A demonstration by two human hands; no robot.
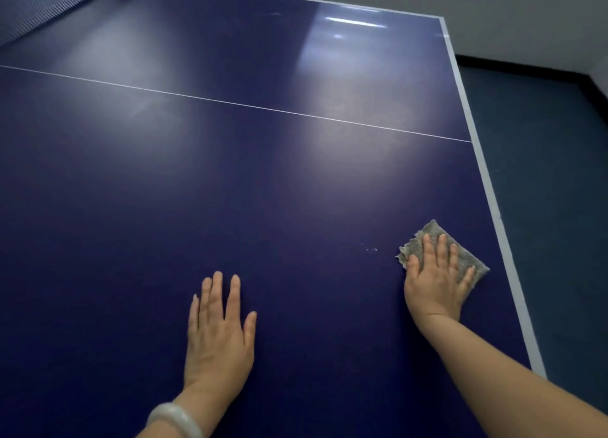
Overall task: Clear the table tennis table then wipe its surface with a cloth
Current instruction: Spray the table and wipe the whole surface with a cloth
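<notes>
The dark blue table tennis table (250, 181) fills the view, with a thin white centre line across it and a white border along its right edge. A grey folded cloth (467, 256) lies flat on the table near that right edge. My right hand (436, 281) presses down on the cloth with straight, spread fingers. My left hand (218, 332) rests flat on the bare table surface to the left, fingers straight, holding nothing. A pale bangle (174, 419) sits on my left wrist.
The net (42, 8) runs across the far left corner. A few small white specks (370, 248) mark the surface just left of the cloth. Dark floor (552, 181) lies beyond the right table edge, with a pale wall behind.
</notes>
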